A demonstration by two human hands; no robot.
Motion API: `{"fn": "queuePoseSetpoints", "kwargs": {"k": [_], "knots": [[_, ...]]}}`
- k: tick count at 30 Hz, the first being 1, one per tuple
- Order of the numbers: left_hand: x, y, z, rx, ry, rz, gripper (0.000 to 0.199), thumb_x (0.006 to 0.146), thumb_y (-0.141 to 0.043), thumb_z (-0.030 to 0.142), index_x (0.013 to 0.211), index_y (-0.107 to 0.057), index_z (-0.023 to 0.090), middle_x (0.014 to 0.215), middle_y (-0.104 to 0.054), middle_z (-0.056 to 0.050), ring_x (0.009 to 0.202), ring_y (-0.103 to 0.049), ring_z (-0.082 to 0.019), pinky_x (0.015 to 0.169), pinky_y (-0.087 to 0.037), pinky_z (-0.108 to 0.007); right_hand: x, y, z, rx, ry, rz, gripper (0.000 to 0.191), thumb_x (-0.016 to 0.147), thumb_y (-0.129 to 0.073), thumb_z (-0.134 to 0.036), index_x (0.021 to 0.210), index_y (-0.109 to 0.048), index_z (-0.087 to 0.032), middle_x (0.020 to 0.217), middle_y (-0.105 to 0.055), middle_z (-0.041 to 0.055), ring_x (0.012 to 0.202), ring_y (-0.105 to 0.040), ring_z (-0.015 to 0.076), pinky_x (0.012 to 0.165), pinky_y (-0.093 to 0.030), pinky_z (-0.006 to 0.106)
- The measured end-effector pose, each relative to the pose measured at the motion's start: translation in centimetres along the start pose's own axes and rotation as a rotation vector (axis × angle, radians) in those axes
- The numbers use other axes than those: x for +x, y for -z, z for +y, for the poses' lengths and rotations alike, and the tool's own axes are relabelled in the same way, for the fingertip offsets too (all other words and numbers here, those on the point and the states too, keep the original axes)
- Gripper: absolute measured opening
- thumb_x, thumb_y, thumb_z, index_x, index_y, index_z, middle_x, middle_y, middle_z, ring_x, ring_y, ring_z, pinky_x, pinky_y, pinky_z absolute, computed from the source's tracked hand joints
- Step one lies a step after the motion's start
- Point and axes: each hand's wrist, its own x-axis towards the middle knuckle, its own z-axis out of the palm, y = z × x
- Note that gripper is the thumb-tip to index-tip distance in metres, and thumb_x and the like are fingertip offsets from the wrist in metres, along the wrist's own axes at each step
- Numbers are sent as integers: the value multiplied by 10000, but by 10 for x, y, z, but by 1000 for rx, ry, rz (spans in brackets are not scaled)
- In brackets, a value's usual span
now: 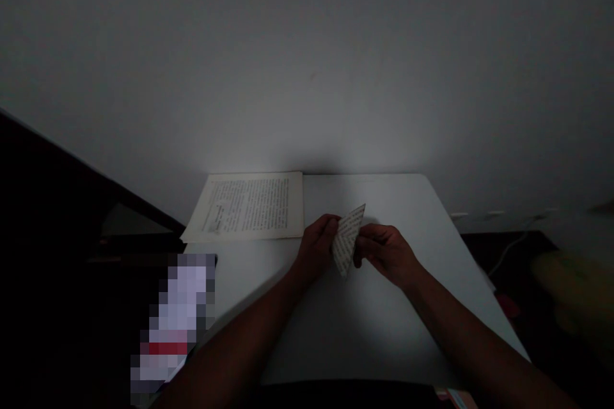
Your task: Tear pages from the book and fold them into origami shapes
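A small folded piece of printed paper [348, 241], pointed at its top and bottom, is held up above the white table between my two hands. My left hand [318, 241] grips its left edge, thumb on the near side. From the other side, my right hand [384, 250] pinches the right edge with its fingers bent; its fingertips are partly hidden behind the paper. Lines of print run slanted across the folded faces.
A stack of printed pages [249, 208] lies at the back left of the white table [364, 332], near the wall [307, 77]. At the left edge is a bright, pixelated object [180, 313]. A pale cable [508, 252] runs beyond the table's right side.
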Motion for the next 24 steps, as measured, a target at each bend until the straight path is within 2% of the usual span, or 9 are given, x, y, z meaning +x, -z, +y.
{"fn": "queuePoseSetpoints", "kwargs": {"k": [2, 6, 8, 11, 16, 24], "knots": [[0, 0, -1, -6, 0, 7, 340, 862, -443, 471, 858, -556, 151, 626, -536, 20, 532, -496, -110, 518, -399, -225, 1, 0, 2, -31, 60, 69, 194, 680, -752, -277, 791, -659, -148, 622, -661, 10, 497, -592, 121, 474, -502, 261], [-4, 1, 0, 195, -106, 124, 302, 893, -424, 409, 913, -582, 152, 738, -591, -10, 658, -539, -125, 614, -425, -232, 0, -5, 3, -234, 226, 340, 209, 628, -777, -222, 722, -597, -177, 556, -626, -35, 468, -571, 105, 464, -480, 228], [-7, 1, 1, 283, -141, 172, 284, 904, -419, 375, 1000, -580, 161, 772, -602, -13, 677, -541, -124, 616, -420, -226, -3, -8, 2, -362, 245, 368, 173, 640, -765, -234, 712, -620, -173, 570, -634, -20, 491, -576, 108, 481, -483, 228], [-9, 1, 2, 324, -152, 170, 308, 917, -398, 371, 1104, -541, 172, 702, -576, 8, 596, -511, -114, 550, -393, -214, -5, -10, 1, -462, 214, 287, 146, 685, -728, -287, 754, -681, -167, 645, -665, 11, 557, -597, 127, 531, -503, 248], [-10, 2, 2, 382, -220, 150, 249, 912, -415, 350, 981, -569, 166, 764, -614, -16, 675, -560, -124, 602, -425, -220, -6, -7, 0, -498, 147, 23, 148, 762, -666, -306, 796, -716, -171, 643, -644, 4, 592, -580, 133, 560, -487, 248], [-9, 5, 3, 402, -241, 126, 318, 915, -408, 401, 879, -602, 151, 652, -575, 11, 580, -532, -99, 553, -406, -204, -5, -4, 0, -161, 13, -113, 232, 780, -652, -355, 833, -697, -134, 617, -594, 23, 485, -476, 101, 431, -399, 225]]}}
